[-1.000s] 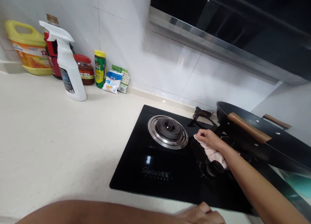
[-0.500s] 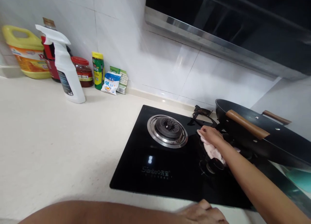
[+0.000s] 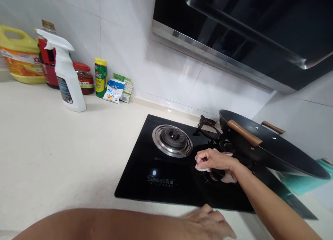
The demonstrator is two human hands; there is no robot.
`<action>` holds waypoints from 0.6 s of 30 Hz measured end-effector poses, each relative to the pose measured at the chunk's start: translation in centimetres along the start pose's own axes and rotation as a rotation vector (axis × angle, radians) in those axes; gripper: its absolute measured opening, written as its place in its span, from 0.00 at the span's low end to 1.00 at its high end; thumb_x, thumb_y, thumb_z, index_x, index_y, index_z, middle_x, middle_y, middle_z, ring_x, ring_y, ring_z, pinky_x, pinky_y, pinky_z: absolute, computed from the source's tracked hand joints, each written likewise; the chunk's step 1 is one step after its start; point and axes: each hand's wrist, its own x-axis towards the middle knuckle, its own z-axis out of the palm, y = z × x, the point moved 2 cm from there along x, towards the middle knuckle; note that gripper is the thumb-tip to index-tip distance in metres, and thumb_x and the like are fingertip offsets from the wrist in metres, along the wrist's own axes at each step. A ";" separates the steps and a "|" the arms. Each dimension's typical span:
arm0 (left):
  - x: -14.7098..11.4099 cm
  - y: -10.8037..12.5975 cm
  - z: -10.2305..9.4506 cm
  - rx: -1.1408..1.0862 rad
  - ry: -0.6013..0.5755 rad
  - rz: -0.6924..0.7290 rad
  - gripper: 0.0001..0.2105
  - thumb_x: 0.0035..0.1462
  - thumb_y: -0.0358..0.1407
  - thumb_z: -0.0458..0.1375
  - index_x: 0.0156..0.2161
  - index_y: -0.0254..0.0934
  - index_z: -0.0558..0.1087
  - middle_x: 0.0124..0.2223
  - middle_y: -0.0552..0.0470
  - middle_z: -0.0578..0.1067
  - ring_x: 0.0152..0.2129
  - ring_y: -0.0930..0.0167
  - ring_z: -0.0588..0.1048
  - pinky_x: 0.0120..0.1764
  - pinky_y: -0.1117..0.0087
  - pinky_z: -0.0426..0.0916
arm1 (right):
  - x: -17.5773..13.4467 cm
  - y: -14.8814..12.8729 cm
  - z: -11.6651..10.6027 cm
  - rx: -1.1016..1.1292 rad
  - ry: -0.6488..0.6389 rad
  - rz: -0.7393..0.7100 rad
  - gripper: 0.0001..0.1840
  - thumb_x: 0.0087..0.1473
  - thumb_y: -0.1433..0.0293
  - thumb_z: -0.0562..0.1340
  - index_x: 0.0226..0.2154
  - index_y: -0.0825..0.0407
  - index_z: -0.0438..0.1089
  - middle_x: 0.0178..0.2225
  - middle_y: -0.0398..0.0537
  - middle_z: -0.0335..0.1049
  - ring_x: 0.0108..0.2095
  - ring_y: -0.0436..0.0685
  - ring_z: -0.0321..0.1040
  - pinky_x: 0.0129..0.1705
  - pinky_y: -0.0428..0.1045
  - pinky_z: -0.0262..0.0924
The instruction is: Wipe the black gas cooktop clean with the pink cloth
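My right hand (image 3: 212,159) is closed around a pale pink cloth (image 3: 203,169) and presses it on the black glass gas hob (image 3: 135,177), next to the control knobs. Part of the cloth hangs out beneath my wrist. To the left of this hand is the exposed left burner (image 3: 172,139) with its steel ring. My left hand (image 3: 208,221) rests at the front edge of the counter, just below the hob, its fingers loosely bent and apart with nothing in them. Its fingertips are partly hidden.
A large black wok (image 3: 275,142) with wooden handles covers the right burner. A black pan support (image 3: 208,125) lies behind the hob. A white spray bottle (image 3: 69,80), a yellow jug (image 3: 22,59) and seasonings stand at the back left. The range hood (image 3: 221,49) hangs overhead.
My right hand has moved the cloth from the back of the hob toward the front left, near the knobs. The left hand stays by the counter edge. The view has shifted slightly.
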 end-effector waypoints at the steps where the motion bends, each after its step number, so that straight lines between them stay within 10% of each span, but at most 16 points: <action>1: -0.5 0.5 -0.4 0.011 0.015 0.007 0.16 0.56 0.47 0.61 0.49 0.50 0.77 0.54 0.54 0.71 0.51 0.61 0.69 0.48 0.61 0.62 | -0.5 -0.5 0.2 -0.014 -0.028 -0.041 0.20 0.49 0.52 0.68 0.27 0.52 0.72 0.32 0.43 0.70 0.29 0.49 0.65 0.30 0.45 0.60; 4: -1.9 2.6 -1.8 0.107 0.065 0.040 0.15 0.60 0.47 0.59 0.50 0.47 0.77 0.59 0.51 0.68 0.55 0.60 0.66 0.52 0.60 0.61 | -2.3 -0.9 0.1 -0.065 0.060 -0.116 0.19 0.57 0.51 0.62 0.35 0.50 0.75 0.38 0.45 0.72 0.37 0.53 0.68 0.40 0.48 0.63; 9: -3.4 4.9 -3.3 0.220 0.303 -0.147 0.19 0.64 0.46 0.55 0.56 0.40 0.73 0.66 0.41 0.62 0.64 0.50 0.55 0.62 0.45 0.50 | -7.2 1.9 -1.1 -0.592 0.630 0.182 0.25 0.63 0.49 0.50 0.43 0.44 0.76 0.46 0.52 0.70 0.48 0.63 0.66 0.52 0.59 0.59; 18: -3.0 4.6 -2.3 0.255 0.214 -0.303 0.31 0.56 0.53 0.60 0.58 0.32 0.71 0.72 0.32 0.47 0.68 0.40 0.37 0.63 0.35 0.34 | -5.1 1.2 -1.3 -0.593 0.415 0.361 0.33 0.64 0.43 0.41 0.50 0.39 0.73 0.52 0.48 0.72 0.54 0.65 0.67 0.55 0.58 0.58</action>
